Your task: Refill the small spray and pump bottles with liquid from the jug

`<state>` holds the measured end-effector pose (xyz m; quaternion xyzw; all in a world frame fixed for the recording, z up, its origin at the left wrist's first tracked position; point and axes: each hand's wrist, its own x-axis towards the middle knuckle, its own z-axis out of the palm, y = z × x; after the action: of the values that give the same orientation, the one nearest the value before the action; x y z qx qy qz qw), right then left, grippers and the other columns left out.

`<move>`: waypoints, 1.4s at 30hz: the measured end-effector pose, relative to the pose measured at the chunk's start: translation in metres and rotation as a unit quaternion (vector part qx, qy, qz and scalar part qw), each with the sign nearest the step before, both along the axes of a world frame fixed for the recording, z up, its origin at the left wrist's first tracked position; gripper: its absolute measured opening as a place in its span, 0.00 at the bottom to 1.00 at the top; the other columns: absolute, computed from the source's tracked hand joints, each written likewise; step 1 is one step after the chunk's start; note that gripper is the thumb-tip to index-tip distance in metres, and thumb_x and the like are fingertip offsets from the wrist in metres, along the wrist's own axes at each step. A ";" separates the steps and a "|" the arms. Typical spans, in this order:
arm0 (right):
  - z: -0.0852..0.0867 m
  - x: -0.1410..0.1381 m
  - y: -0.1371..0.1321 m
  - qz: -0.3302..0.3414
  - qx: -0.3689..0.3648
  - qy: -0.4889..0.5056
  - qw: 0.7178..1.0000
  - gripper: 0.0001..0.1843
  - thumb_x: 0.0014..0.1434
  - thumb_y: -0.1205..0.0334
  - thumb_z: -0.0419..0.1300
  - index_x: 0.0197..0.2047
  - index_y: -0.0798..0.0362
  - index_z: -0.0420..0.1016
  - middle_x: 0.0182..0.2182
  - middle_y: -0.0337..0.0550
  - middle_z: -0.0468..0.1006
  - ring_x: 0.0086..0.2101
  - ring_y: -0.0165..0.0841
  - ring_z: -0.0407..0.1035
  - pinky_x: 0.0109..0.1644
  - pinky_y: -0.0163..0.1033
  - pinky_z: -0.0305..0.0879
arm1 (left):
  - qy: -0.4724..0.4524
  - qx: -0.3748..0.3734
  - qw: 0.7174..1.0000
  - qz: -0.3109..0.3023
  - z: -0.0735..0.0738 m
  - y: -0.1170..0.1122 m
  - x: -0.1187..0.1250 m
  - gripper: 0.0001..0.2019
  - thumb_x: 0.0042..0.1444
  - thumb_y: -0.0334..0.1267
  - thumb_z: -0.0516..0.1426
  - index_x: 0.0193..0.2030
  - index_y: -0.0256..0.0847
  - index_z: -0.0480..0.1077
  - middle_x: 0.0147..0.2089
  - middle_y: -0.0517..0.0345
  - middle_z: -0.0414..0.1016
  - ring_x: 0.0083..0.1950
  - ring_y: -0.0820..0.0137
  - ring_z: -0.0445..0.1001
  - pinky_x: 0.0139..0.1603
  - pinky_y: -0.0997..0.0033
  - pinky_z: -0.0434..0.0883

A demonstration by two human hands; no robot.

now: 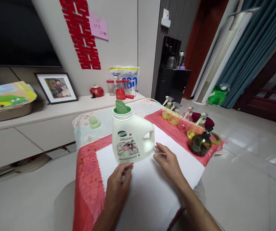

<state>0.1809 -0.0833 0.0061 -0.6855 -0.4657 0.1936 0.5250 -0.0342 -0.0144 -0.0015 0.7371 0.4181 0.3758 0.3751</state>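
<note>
A white laundry detergent jug (pixel 135 136) stands upright on a white cloth (pixel 149 192), its printed label facing me. Its mouth is uncapped, and a green pouring spout (pixel 121 107) shows inside the neck. My left hand (pixel 121 178) is at the jug's front lower edge, fingers bent and thumb apart, holding nothing. To the right of the jug, below its handle, my right hand (pixel 168 160) has its fingers stretched toward the base and holds nothing. Whether either hand touches the jug I cannot tell. A pale green cap (pixel 94 122) lies behind the jug on the left.
Several pump bottles (pixel 174 118) with yellowish liquid line the table's right side, beside a dark round bottle (pixel 200 143). A red tablecloth (pixel 89 173) lies under the white cloth. Behind is a low cabinet (pixel 85 100) with a framed photo (pixel 56 88), red-lidded jars (pixel 111 87) and a red pot (pixel 96 91).
</note>
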 end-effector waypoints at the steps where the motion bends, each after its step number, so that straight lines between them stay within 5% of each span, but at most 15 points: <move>1: -0.003 -0.008 -0.008 0.001 0.005 0.006 1.000 0.31 0.64 0.50 0.59 0.64 0.59 0.69 0.55 0.53 0.72 0.52 0.36 0.70 0.55 0.43 0.72 | 0.000 0.001 1.000 -0.003 0.001 -0.001 0.001 0.12 0.61 0.44 0.55 0.43 0.45 0.79 0.41 0.55 0.85 0.40 0.63 0.82 0.38 0.67 0.78; 8: -0.003 -0.065 -0.037 0.077 0.024 0.017 0.997 0.23 0.69 0.49 0.55 0.59 0.54 0.75 0.42 0.45 0.76 0.38 0.28 0.73 0.44 0.32 0.73 | 0.060 0.047 0.997 -0.030 0.011 -0.011 0.000 0.16 0.61 0.43 0.52 0.46 0.39 0.78 0.36 0.50 0.81 0.38 0.61 0.80 0.43 0.59 0.77; 13: -0.003 -0.076 -0.041 0.063 0.049 -0.097 0.992 0.26 0.69 0.50 0.56 0.61 0.57 0.73 0.28 0.40 0.72 0.27 0.27 0.68 0.32 0.31 0.68 | 0.154 0.071 0.985 0.002 0.013 -0.033 -0.012 0.28 0.61 0.42 0.53 0.68 0.38 0.65 0.28 0.58 0.75 0.28 0.62 0.74 0.30 0.65 0.73; 17: 0.000 -0.089 -0.048 0.034 0.041 -0.171 0.984 0.32 0.72 0.53 0.51 0.74 0.56 0.54 0.23 0.33 0.66 0.21 0.27 0.63 0.27 0.31 0.63 | 0.152 0.095 0.982 0.064 0.008 -0.051 -0.015 0.39 0.60 0.34 0.50 0.78 0.45 0.42 0.27 0.63 0.72 0.25 0.66 0.71 0.25 0.71 0.67; 22: 0.016 -0.104 -0.057 0.012 0.049 -0.226 0.973 0.39 0.71 0.63 0.46 0.79 0.54 0.33 0.22 0.33 0.67 0.18 0.28 0.62 0.23 0.31 0.60 | 0.160 0.129 0.976 0.076 0.021 -0.066 -0.012 0.43 0.59 0.31 0.47 0.79 0.38 0.31 0.24 0.64 0.71 0.21 0.65 0.69 0.23 0.69 0.65; 25: 0.017 -0.101 -0.055 0.002 0.103 -0.313 0.944 0.42 0.69 0.68 0.45 0.79 0.51 0.27 0.23 0.34 0.71 0.17 0.29 0.63 0.21 0.31 0.57 | 0.179 0.137 0.972 0.064 0.028 -0.070 -0.011 0.42 0.59 0.31 0.48 0.79 0.37 0.33 0.26 0.61 0.73 0.22 0.64 0.71 0.25 0.68 0.67; 28: 0.011 -0.097 -0.050 0.002 0.078 -0.377 0.923 0.46 0.63 0.72 0.44 0.79 0.54 0.24 0.21 0.34 0.69 0.17 0.32 0.63 0.20 0.32 0.55 | 0.207 0.148 0.965 0.068 0.023 -0.072 -0.008 0.39 0.61 0.30 0.47 0.78 0.37 0.37 0.29 0.56 0.77 0.25 0.63 0.74 0.25 0.68 0.66; 36: -0.003 -0.099 -0.047 -0.008 0.015 -0.384 0.923 0.50 0.58 0.74 0.43 0.79 0.52 0.24 0.21 0.35 0.69 0.17 0.32 0.62 0.21 0.32 0.56 | 0.210 0.137 0.965 0.082 0.014 -0.073 -0.008 0.39 0.64 0.30 0.44 0.79 0.38 0.30 0.33 0.52 0.80 0.27 0.64 0.75 0.27 0.69 0.67; 42: 0.006 -0.097 -0.045 0.006 0.050 -0.383 0.922 0.53 0.56 0.76 0.44 0.78 0.51 0.20 0.20 0.34 0.68 0.17 0.31 0.62 0.19 0.30 0.55 | 0.224 0.112 0.966 0.064 0.014 -0.073 -0.012 0.33 0.65 0.32 0.44 0.77 0.40 0.46 0.28 0.54 0.77 0.26 0.62 0.74 0.29 0.66 0.69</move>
<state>0.0836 -0.1288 0.0121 -0.6777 -0.6441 -0.1040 0.3391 -0.0459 -0.0878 0.0124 0.8114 0.4931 0.2690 0.1617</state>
